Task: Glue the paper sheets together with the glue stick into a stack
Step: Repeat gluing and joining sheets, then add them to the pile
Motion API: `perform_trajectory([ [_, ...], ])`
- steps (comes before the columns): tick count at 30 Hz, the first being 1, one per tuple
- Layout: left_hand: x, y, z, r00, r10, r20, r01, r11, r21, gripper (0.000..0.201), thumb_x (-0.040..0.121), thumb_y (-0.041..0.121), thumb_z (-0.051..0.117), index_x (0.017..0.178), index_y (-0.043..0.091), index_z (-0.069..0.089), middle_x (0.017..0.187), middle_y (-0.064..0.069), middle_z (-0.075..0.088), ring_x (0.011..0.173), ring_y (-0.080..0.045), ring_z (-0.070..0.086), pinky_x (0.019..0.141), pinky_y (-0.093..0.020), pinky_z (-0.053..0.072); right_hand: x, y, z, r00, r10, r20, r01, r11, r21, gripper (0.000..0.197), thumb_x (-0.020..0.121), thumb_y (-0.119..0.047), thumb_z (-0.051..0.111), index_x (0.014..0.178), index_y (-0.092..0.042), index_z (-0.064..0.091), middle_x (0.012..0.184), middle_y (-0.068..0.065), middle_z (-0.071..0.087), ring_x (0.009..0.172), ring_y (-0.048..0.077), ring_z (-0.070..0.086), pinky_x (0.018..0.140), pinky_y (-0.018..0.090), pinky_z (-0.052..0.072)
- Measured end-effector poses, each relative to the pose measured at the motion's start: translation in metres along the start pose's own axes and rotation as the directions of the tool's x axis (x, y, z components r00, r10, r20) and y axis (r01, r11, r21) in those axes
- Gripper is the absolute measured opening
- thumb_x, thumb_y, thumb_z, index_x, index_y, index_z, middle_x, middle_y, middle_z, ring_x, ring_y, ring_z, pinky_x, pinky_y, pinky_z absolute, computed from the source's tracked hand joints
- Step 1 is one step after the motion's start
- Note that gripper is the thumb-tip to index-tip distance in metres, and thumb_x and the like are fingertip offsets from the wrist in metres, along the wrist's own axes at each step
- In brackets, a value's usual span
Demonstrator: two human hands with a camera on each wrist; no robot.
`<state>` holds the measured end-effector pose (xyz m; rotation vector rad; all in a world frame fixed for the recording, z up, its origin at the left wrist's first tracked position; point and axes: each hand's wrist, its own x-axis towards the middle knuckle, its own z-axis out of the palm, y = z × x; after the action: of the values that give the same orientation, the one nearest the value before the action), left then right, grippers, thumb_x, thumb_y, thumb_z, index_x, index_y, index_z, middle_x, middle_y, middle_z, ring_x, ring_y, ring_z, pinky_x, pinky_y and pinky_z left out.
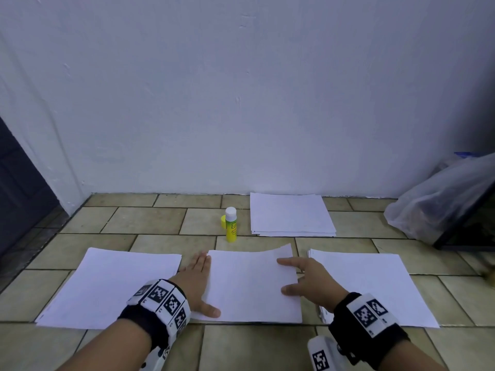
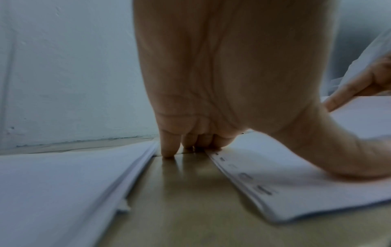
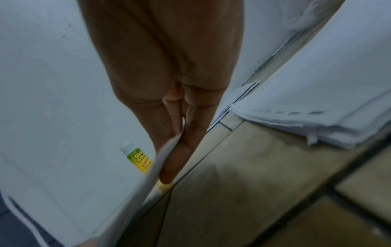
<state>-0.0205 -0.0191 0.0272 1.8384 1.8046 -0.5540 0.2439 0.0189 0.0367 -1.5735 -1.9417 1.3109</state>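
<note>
Holding the middle sheet (image 1: 251, 285) between both hands, I was laying it on the tiled floor (image 1: 150, 220) between the left pile (image 1: 107, 287) and the right pile (image 1: 375, 285). My left hand (image 1: 197, 283) lay flat and open at the sheet's left edge, fingers straight on the tile, thumb pressing the near corner. My right hand (image 1: 308, 277) pinched the right edge, thumb on top and fingers underneath, so that side was lifted and the far corner curled up. The glue stick (image 1: 231, 224) stood upright and uncapped beyond the sheet, its yellow cap (image 1: 222, 220) just beside it, with a further pile (image 1: 292, 215) near the wall (image 1: 241, 89). To do this well, I judged I should keep the left edge pinned as a hinge, lower the right side slowly, then smooth from left to right so no crease or bubble got trapped. Letting go early could have let the paper slide askew.
</note>
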Motion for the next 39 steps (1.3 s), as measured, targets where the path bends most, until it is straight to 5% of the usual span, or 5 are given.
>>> perform_trajectory([
  [13,0.001,0.005,-0.004,0.999,-0.022,-0.028,0.025,0.991,0.135,0.125,0.078,0.053,0.071,0.148,0.002,-0.021,0.157,-0.012,-0.025,0.146,-0.024,-0.021,0.120,-0.038,0.005,-0.008,0.013,-0.057,0.999,-0.023,-0.023,0.026,0.987,0.160,0.053,0.088,0.015,0.048,0.110,-0.030,0.067,0.124,0.001,0.063,0.102,0.016,0.064,0.091,0.027,0.052],
  [19,0.007,0.003,0.000,0.999,-0.034,-0.036,0.039,0.985,0.169,0.127,0.077,0.054,0.071,0.147,0.000,-0.021,0.156,-0.016,-0.024,0.146,-0.027,-0.018,0.121,-0.040,0.008,-0.008,0.010,-0.097,0.993,-0.031,-0.115,0.069,0.934,0.351,0.046,0.092,0.019,0.036,0.126,-0.004,0.056,0.070,-0.009,0.070,0.044,-0.005,0.052,0.044,0.004,0.037],
  [27,0.016,0.004,0.002,0.998,-0.070,-0.011,0.070,0.976,0.207,0.130,0.076,0.059,0.069,0.146,-0.002,-0.022,0.155,-0.019,-0.025,0.145,-0.031,-0.019,0.121,-0.043,0.005,0.037,-0.004,-0.132,0.950,0.000,-0.311,0.140,0.894,0.427,0.035,0.088,0.010,0.053,0.121,-0.003,0.058,0.087,-0.005,0.072,0.065,-0.007,0.060,0.060,0.000,0.043],
  [31,0.015,0.008,0.002,0.996,-0.084,-0.026,0.088,0.970,0.228,0.128,0.078,0.058,0.068,0.146,-0.003,-0.021,0.155,-0.019,-0.025,0.145,-0.031,-0.020,0.120,-0.041,0.000,0.073,0.000,-0.134,0.952,0.039,-0.303,0.077,0.929,0.362,0.045,0.082,0.008,0.063,0.126,-0.001,0.058,0.123,0.011,0.058,0.111,0.016,0.054,0.092,0.016,0.036],
  [39,0.018,0.008,0.008,0.993,-0.112,-0.039,0.118,0.971,0.207,0.131,0.076,0.055,0.072,0.146,-0.001,-0.023,0.155,-0.017,-0.026,0.145,-0.030,-0.021,0.120,-0.046,0.008,0.140,0.007,-0.121,0.959,0.040,-0.279,-0.052,0.998,-0.033,0.045,0.075,-0.002,0.076,0.114,-0.022,0.067,0.122,0.008,0.063,0.109,0.021,0.058,0.097,0.025,0.038],
])
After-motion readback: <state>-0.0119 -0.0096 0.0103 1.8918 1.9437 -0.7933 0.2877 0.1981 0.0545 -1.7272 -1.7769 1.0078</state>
